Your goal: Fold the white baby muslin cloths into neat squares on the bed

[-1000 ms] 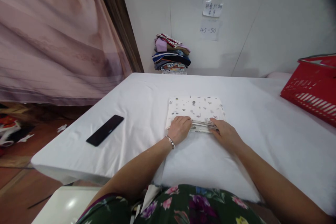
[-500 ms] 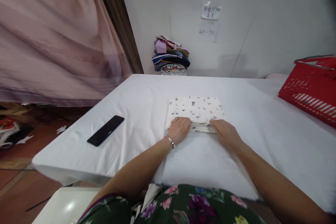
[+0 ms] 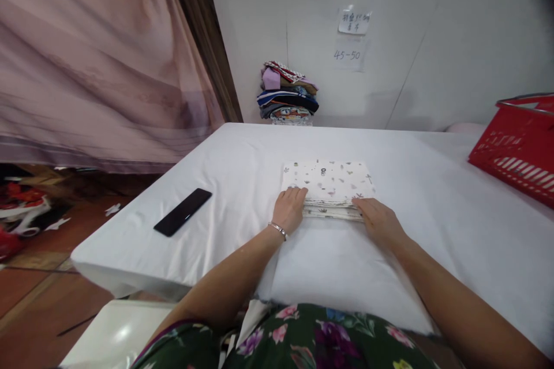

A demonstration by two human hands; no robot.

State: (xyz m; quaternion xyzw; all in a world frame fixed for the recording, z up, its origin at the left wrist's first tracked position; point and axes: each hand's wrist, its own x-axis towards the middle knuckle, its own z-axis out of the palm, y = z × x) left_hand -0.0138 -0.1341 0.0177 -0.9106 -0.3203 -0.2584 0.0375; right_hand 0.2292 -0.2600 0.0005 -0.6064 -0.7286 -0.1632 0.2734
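Note:
A folded white cloth with small printed figures (image 3: 328, 183) lies flat in the middle of the white-covered table (image 3: 242, 161). My left hand (image 3: 289, 209), with a thin bracelet at the wrist, rests on the cloth's near left corner, fingers curled over the edge. At the near right corner my right hand (image 3: 378, 219) grips the stacked layers, its fingertips tucked under them. Both forearms reach in from the bottom of the view.
A black phone (image 3: 183, 211) lies on the table to the left. A red plastic basket (image 3: 517, 147) stands at the right edge. A stack of folded clothes (image 3: 288, 92) sits against the far wall. A pink curtain (image 3: 99, 57) hangs at left.
Both hands have stayed at the cloth's near edge, the left one sliding a little toward its left corner. The view has shifted slightly to the left.

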